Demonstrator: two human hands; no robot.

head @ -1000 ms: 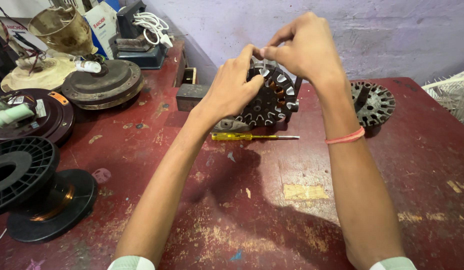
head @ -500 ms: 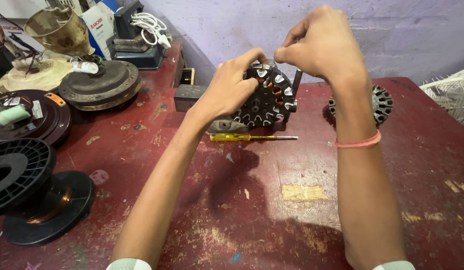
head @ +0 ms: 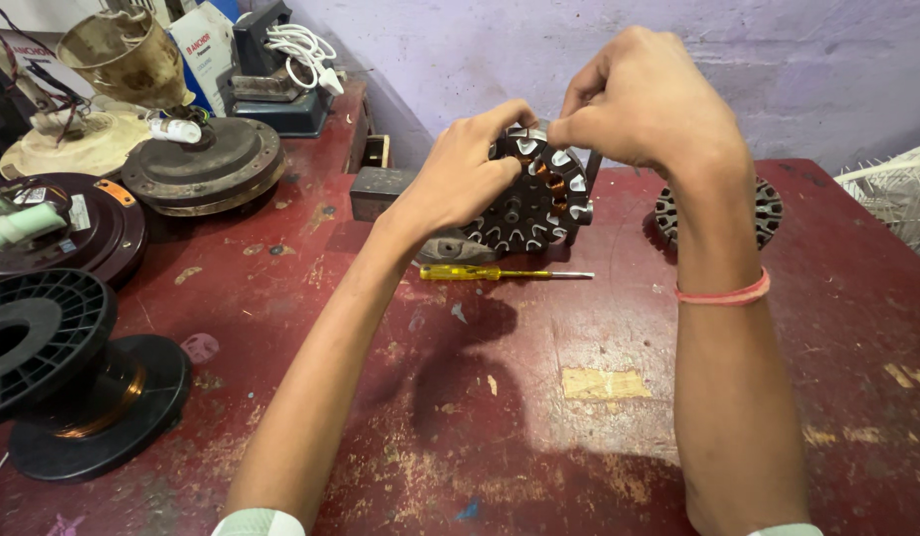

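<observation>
Stator [head: 534, 203] stands on edge at upper centre, the left hand [head: 450, 189] gripping its rim, the right hand [head: 644, 104] pinching closed at its top; a slip could roll it onto the yellow screwdriver [head: 500, 273]. Worn red table [head: 579, 417], lilac wall [head: 678, 50] behind

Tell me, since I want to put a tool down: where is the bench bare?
Bare: the red table nearer than the yellow screwdriver, between the forearms, and rightward. Crowded: the left, with the black spool and the motor housings.
</observation>
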